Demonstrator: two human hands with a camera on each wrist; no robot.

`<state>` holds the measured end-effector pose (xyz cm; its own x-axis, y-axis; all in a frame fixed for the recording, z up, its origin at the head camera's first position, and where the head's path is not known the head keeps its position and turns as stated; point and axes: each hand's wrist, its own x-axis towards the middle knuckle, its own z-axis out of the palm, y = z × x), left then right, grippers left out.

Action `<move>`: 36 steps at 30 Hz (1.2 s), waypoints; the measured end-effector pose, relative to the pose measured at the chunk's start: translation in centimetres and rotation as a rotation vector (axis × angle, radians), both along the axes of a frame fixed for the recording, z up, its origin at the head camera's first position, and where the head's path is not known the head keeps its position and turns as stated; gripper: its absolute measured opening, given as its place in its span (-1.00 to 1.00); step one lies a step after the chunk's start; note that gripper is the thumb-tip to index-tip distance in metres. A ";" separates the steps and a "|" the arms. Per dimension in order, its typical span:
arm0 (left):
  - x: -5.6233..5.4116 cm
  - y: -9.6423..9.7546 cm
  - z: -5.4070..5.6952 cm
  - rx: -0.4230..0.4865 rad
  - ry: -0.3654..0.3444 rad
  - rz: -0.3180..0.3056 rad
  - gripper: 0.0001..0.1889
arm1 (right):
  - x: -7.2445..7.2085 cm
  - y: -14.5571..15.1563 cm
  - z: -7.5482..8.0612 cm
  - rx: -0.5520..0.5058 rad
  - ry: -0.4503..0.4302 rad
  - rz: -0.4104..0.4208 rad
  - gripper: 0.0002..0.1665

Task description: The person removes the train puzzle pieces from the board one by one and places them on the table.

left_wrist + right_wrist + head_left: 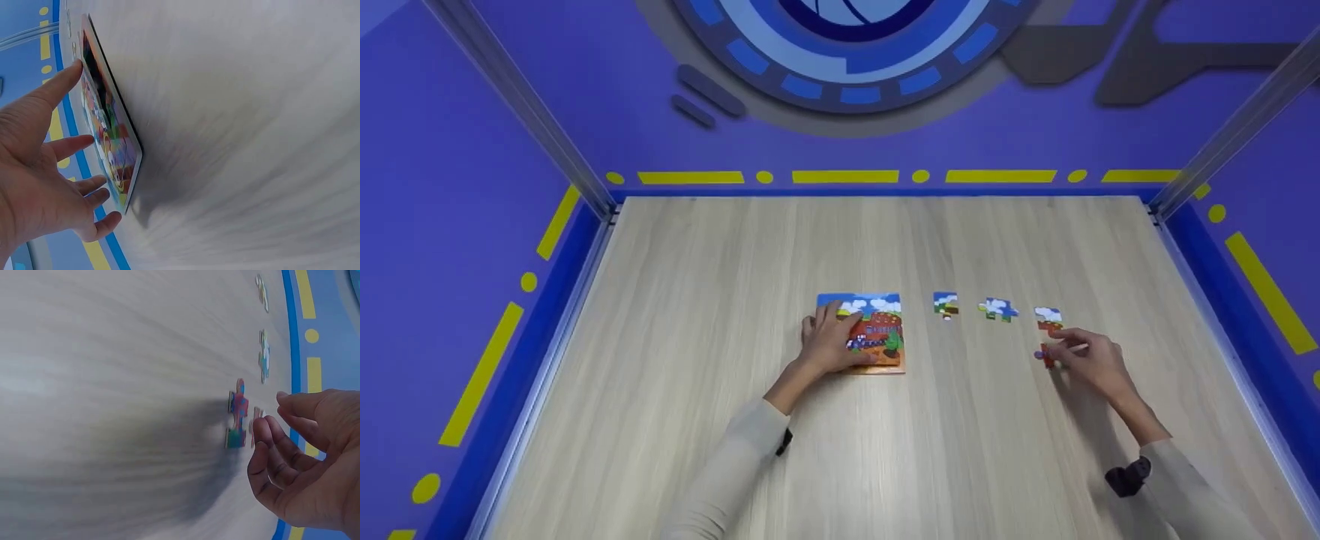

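My left hand lies with spread fingers across a picture puzzle, its fingertips at the surface and thumb near the lower edge. The left wrist view shows the puzzle's picture layer sitting over a thin board. Over on the right, my right hand hovers with loosely bent fingers and nothing between them. Just beyond its fingertips lies a red-and-purple jigsaw piece with a green end, partly covered by the hand in the head view. A cloud-and-red jigsaw piece lies right behind it.
Two more jigsaw pieces lie between the puzzle and the right hand: a blue-and-green one and a cloud one. The wood-grain table is bordered by blue panels with yellow marks at the back and sides.
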<state>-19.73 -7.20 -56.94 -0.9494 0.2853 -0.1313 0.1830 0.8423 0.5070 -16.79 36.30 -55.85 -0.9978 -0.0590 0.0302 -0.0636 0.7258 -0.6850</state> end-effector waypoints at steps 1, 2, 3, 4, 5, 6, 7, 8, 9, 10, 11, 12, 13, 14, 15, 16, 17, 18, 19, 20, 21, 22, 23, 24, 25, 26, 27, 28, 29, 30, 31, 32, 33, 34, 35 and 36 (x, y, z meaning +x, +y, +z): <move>0.0 -0.1 0.0 0.013 0.000 0.002 -0.15 | -0.1 -0.3 0.0 -0.002 -0.008 0.003 -0.70; 0.0 -0.3 0.1 0.023 0.003 0.004 -0.16 | -0.3 -0.6 0.0 -0.007 -0.017 0.010 -0.70; 0.0 -0.5 0.1 0.036 0.002 0.007 -0.17 | -0.4 -0.9 0.0 -0.017 -0.023 0.018 -0.70; 0.0 -0.7 0.1 0.051 0.000 0.009 -0.18 | -0.4 -1.2 0.0 -0.032 -0.032 0.024 -0.71; 0.0 -0.9 0.0 0.064 0.000 0.012 -0.20 | -0.5 -1.6 -0.1 -0.045 -0.040 0.032 -0.71; 0.0 -1.1 0.0 0.070 0.004 0.012 -0.21 | -0.6 -1.9 -0.1 -0.058 -0.045 0.042 -0.71; 0.0 -1.4 0.0 0.080 0.006 0.012 -0.21 | -0.6 -2.3 -0.1 -0.073 -0.048 0.053 -0.71; 0.0 -1.7 -0.1 0.089 0.006 0.014 -0.22 | -0.7 -2.7 -0.2 -0.081 -0.048 0.066 -0.72; 0.0 -2.0 -0.2 0.097 0.006 0.017 -0.22 | -0.7 -3.0 -0.2 -0.090 -0.048 0.080 -0.72; 0.0 -2.3 -0.2 0.104 0.013 0.019 -0.22 | -0.7 -3.4 -0.2 -0.092 -0.047 0.092 -0.73; 0.0 -2.6 -0.3 0.110 0.021 0.020 -0.22 | -0.8 -3.8 -0.3 -0.093 -0.048 0.105 -0.73; -0.1 -2.9 -0.4 0.112 0.027 0.020 -0.21 | -0.8 -4.2 -0.3 -0.097 -0.047 0.118 -0.73; -0.1 -3.2 -0.5 0.117 0.032 0.020 -0.20 | -0.9 -4.7 -0.4 -0.098 -0.051 0.132 -0.73; -0.2 -3.5 -0.6 0.116 0.042 0.018 -0.20 | -0.9 -5.2 -0.4 -0.098 -0.056 0.141 -0.73; -0.2 -3.7 -0.7 0.112 0.049 0.014 -0.19 | -1.0 -5.7 -0.4 -0.098 -0.062 0.151 -0.72; -0.3 -3.8 -0.8 0.109 0.055 0.007 -0.19 | -1.1 -6.3 -0.5 -0.098 -0.070 0.158 -0.72; -0.3 -4.0 -0.8 0.101 0.058 0.001 -0.19 | -1.2 -6.8 -0.5 -0.097 -0.078 0.167 -0.71; -0.4 -4.0 -0.9 0.092 0.060 -0.005 -0.19 | -1.4 -7.5 -0.6 -0.097 -0.081 0.175 -0.71; -0.5 -4.0 -1.0 0.083 0.064 -0.010 -0.19 | -1.6 -8.1 -0.7 -0.098 -0.086 0.187 -0.70; -0.5 -4.0 -1.0 0.072 0.066 -0.015 -0.20 | -1.7 -8.8 -0.7 -0.107 -0.090 0.196 -0.70; -0.6 -4.0 -1.0 0.063 0.069 -0.020 -0.20 | -1.9 -9.5 -0.8 -0.117 -0.090 0.211 -0.70; -0.6 -3.9 -1.1 0.052 0.075 -0.025 -0.20 | -2.0 -10.2 -0.9 -0.121 -0.085 0.224 -0.70; -0.6 -3.8 -1.1 0.043 0.075 -0.027 -0.20 | -2.2 -10.9 -1.0 -0.130 -0.079 0.240 -0.70; -0.7 -3.6 -1.1 0.039 0.074 -0.028 -0.20 | -2.4 -11.7 -1.1 -0.141 -0.069 0.255 -0.70; -0.7 -3.5 -1.1 0.035 0.074 -0.029 -0.20 | -2.6 -12.5 -1.1 -0.153 -0.062 0.270 -0.70; -0.7 -3.4 -1.1 0.032 0.071 -0.028 -0.20 | -2.8 -13.4 -1.1 -0.168 -0.057 0.279 -0.71; -0.7 -3.2 -1.0 0.028 0.069 -0.026 -0.20 | -3.1 -14.3 -1.2 -0.172 -0.049 0.290 -0.71; -0.7 -3.1 -0.9 0.025 0.061 -0.021 -0.20 | -3.3 -15.1 -1.3 -0.178 -0.040 0.300 -0.71; -0.7 -3.1 -0.9 0.024 0.052 -0.015 -0.20 | -3.5 -16.0 -1.3 -0.186 -0.034 0.313 -0.70; -0.7 -3.0 -0.8 0.021 0.050 -0.011 -0.21 | -3.7 -16.8 -1.4 -0.186 -0.026 0.324 -0.70; -0.7 -2.9 -0.8 0.016 0.049 -0.007 -0.21 | -3.9 -17.6 -1.4 -0.186 -0.024 0.332 -0.70; -0.7 -2.9 -0.7 0.009 0.046 -0.004 -0.21 | -4.1 -18.4 -1.5 -0.182 -0.023 0.340 -0.70; -0.7 -2.9 -0.7 0.005 0.046 -0.003 -0.21 | -4.3 -19.2 -1.6 -0.171 -0.017 0.351 -0.70; -0.7 -2.8 -0.7 0.001 0.045 -0.002 -0.20 | -4.5 -19.9 -1.7 -0.163 -0.012 0.364 -0.69; -0.7 -2.8 -0.7 -0.004 0.048 -0.002 -0.20 | -4.6 -20.5 -1.8 -0.156 -0.014 0.373 -0.69; -0.7 -2.8 -0.8 -0.007 0.050 -0.003 -0.19 | -4.7 -21.1 -1.9 -0.151 -0.024 0.381 -0.68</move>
